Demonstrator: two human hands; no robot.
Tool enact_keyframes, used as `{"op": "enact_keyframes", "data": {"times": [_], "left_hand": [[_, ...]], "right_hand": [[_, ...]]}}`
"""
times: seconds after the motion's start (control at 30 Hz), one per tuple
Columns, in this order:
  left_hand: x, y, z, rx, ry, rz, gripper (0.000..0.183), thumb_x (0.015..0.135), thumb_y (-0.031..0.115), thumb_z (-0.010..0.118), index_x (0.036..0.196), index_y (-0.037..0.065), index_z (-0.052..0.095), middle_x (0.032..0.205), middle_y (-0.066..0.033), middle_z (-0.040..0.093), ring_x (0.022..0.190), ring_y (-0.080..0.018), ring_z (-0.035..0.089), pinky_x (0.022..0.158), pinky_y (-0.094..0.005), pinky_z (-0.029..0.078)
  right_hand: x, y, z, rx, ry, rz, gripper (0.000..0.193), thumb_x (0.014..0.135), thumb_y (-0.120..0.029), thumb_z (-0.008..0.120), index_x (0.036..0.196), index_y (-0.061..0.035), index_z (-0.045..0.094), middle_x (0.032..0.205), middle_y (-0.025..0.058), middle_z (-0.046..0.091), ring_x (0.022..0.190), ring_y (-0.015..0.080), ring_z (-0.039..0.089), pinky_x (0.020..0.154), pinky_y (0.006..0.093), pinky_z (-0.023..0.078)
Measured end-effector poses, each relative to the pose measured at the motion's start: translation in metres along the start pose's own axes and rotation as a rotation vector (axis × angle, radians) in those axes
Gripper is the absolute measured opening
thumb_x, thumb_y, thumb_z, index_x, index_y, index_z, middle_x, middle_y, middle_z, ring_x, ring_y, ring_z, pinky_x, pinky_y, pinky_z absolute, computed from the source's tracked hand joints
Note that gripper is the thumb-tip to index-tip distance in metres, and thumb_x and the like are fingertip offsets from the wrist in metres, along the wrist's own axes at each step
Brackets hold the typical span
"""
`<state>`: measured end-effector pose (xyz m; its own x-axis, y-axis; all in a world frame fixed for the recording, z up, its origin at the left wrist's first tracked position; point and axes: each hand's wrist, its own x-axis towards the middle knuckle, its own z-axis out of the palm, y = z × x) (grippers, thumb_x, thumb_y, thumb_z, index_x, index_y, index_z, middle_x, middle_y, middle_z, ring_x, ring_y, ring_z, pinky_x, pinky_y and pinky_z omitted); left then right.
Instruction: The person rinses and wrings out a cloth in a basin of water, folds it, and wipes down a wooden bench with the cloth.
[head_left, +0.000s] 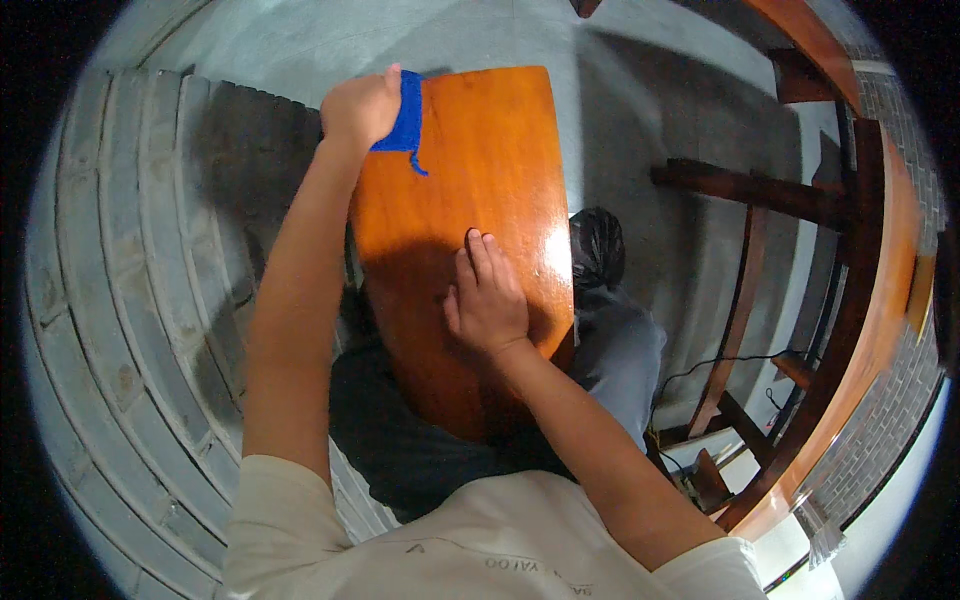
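A glossy orange-brown wooden tabletop (490,140) stretches away from my lap, narrow and slightly curved along its sides. At its far left corner my left hand (360,108) is closed on a blue cloth (408,120), which lies over the edge; a short blue loop hangs from it onto the wood. The fingers on the outer side of that edge are hidden; the thumb shows on top. My right hand (488,295) rests flat on the middle of the wood, fingers stretched forward and holding nothing.
A grey block wall (120,300) runs along my left. Just right of the tabletop is a black plastic bag (598,245) on the floor, beside my knee (625,350). Farther right stands a dark wooden frame (760,190) under a polished wooden top (895,270). A black cable (715,360) trails there.
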<state>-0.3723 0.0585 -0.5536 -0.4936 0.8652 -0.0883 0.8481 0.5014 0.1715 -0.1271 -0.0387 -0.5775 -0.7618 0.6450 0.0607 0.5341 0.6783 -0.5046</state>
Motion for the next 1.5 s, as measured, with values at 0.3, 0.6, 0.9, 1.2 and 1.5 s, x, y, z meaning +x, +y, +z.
{"op": "enact_keyframes", "data": {"times": [0.3, 0.6, 0.9, 1.2, 1.5], "left_hand": [[0.017, 0.052, 0.017, 0.009, -0.106, -0.114, 0.054, 0.088, 0.037, 0.022, 0.082, 0.003, 0.064, 0.085, -0.0188, 0.061, 0.082, -0.0359, 0.057, 0.074, -0.0429, 0.044], [0.022, 0.095, 0.029, -0.031, -0.036, -0.081, 0.052, 0.088, 0.035, 0.023, 0.082, 0.005, 0.065, 0.085, -0.0166, 0.062, 0.081, -0.0325, 0.059, 0.072, -0.0411, 0.045], [0.028, 0.133, 0.042, -0.093, 0.056, -0.007, 0.049, 0.088, 0.037, 0.026, 0.084, 0.004, 0.063, 0.083, -0.0163, 0.062, 0.08, -0.032, 0.059, 0.071, -0.0425, 0.045], [0.038, 0.158, 0.04, -0.09, -0.16, 0.073, 0.04, 0.085, 0.032, 0.032, 0.085, 0.008, 0.064, 0.088, -0.0132, 0.062, 0.082, -0.0286, 0.06, 0.071, -0.0398, 0.046], [0.027, 0.134, 0.044, -0.173, 0.008, 0.243, 0.039, 0.087, 0.035, 0.034, 0.091, 0.009, 0.063, 0.092, -0.0123, 0.061, 0.086, -0.0272, 0.058, 0.076, -0.0392, 0.045]], "right_hand": [[0.002, 0.0, 0.001, 0.009, 0.019, -0.001, 0.05, 0.069, -0.022, 0.053, 0.112, 0.0021, 0.043, 0.127, 0.0192, 0.033, 0.116, 0.0344, 0.034, 0.094, 0.0415, 0.031], [0.001, 0.002, -0.001, 0.029, 0.02, 0.01, 0.05, 0.069, -0.02, 0.055, 0.112, 0.0024, 0.043, 0.127, 0.0195, 0.033, 0.115, 0.0354, 0.035, 0.093, 0.0437, 0.032], [0.004, -0.001, -0.002, 0.003, 0.025, 0.013, 0.053, 0.072, -0.024, 0.053, 0.116, 0.0021, 0.04, 0.125, 0.0198, 0.036, 0.114, 0.0357, 0.037, 0.093, 0.0441, 0.032], [-0.006, -0.004, -0.005, 0.138, -0.239, 0.257, 0.048, 0.075, -0.029, 0.051, 0.114, -0.0019, 0.044, 0.122, 0.021, 0.038, 0.114, 0.0351, 0.037, 0.095, 0.0419, 0.031], [0.003, 0.001, -0.008, -0.036, 0.073, -0.006, 0.043, 0.07, -0.017, 0.054, 0.108, 0.0028, 0.047, 0.122, 0.021, 0.037, 0.113, 0.0352, 0.037, 0.093, 0.0425, 0.032]]}}
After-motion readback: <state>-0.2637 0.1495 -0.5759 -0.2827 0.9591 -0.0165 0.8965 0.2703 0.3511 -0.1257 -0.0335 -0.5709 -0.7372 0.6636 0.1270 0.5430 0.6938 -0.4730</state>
